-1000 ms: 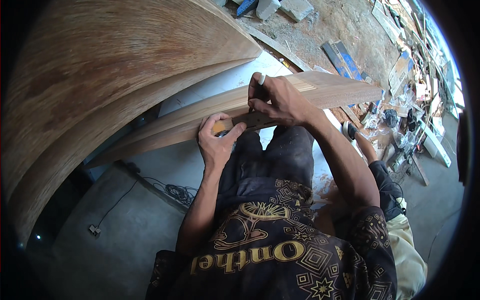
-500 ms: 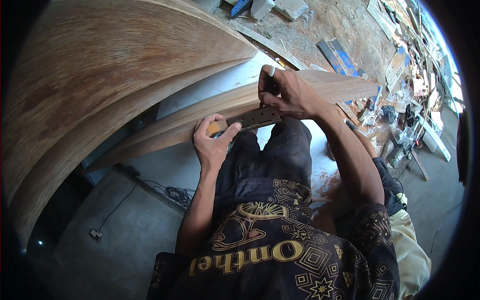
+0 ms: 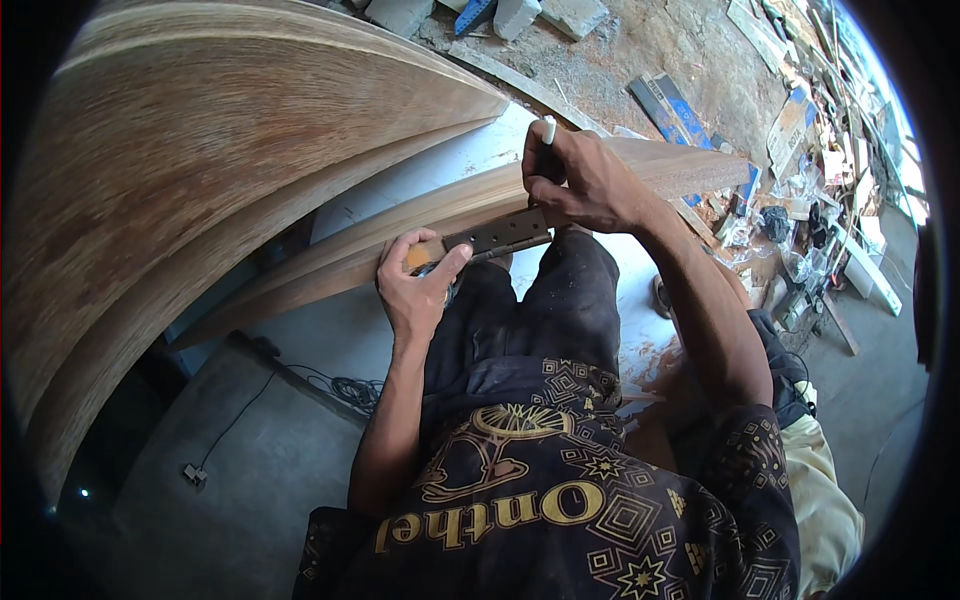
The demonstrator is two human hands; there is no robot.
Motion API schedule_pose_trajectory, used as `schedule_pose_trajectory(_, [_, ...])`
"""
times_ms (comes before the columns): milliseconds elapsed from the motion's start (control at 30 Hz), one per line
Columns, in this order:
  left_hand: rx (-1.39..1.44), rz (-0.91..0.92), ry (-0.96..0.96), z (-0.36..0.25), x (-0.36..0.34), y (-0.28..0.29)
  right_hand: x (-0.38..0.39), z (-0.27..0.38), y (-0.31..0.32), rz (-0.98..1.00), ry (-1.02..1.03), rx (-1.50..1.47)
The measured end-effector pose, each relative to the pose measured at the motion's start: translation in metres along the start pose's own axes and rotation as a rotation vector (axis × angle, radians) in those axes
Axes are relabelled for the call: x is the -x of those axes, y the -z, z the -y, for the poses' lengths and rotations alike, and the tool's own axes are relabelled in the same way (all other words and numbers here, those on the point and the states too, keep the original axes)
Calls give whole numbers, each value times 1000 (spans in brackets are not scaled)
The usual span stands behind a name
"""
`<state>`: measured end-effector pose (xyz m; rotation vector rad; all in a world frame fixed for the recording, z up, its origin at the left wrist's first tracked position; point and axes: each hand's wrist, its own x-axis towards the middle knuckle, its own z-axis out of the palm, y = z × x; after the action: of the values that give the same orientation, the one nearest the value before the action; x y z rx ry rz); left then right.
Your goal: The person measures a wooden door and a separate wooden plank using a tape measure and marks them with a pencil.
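My left hand (image 3: 415, 285) is closed on a dark metal hinge (image 3: 495, 235), a flat leaf with several screw holes. It presses the hinge to the edge of a long wooden board (image 3: 450, 205), thumb on the hinge's left end. Under the same hand shows a yellow-orange and dark object (image 3: 417, 258) that I cannot make out fully. My right hand (image 3: 590, 185) is closed round a pen-like stick with a white end (image 3: 548, 130), which sticks up above the fist. That hand is at the hinge's right end, and the stick's lower tip is hidden.
A large curved-looking wooden panel (image 3: 250, 130) fills the left side. A black cable (image 3: 355, 390) lies coiled on the floor. Scraps, plastic and flattened boxes (image 3: 675, 110) litter the right side. Another person's light trousers (image 3: 825, 510) show close at my right.
My right hand has shifted slightly right along the hinge, to its right end. The left hand stays on the hinge. The view has moved a little.
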<state>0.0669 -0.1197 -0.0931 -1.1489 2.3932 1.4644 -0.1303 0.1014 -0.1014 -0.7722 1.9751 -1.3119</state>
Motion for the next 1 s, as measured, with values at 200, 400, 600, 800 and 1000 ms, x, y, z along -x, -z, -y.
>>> schedule_pose_trajectory(200, [54, 12, 52, -1, -1, -1, 1, 0, 0, 4, -20, -9])
schedule_pose_trajectory(400, [55, 5, 58, 1, -1, 0, 3, 1, 7, 3, -54, 51])
schedule_pose_trajectory(600, [50, 4, 37, 2, -1, 1, 5, 0, 11, 13, -115, -2])
schedule_pose_trajectory(800, [42, 38, -43, 6, -3, 3, 14, 7, 9, -163, -126, -299])
schedule_pose_trajectory(1000, [15, 6, 25, 7, 1, 4, 86, 14, -16, -274, -546, -421])
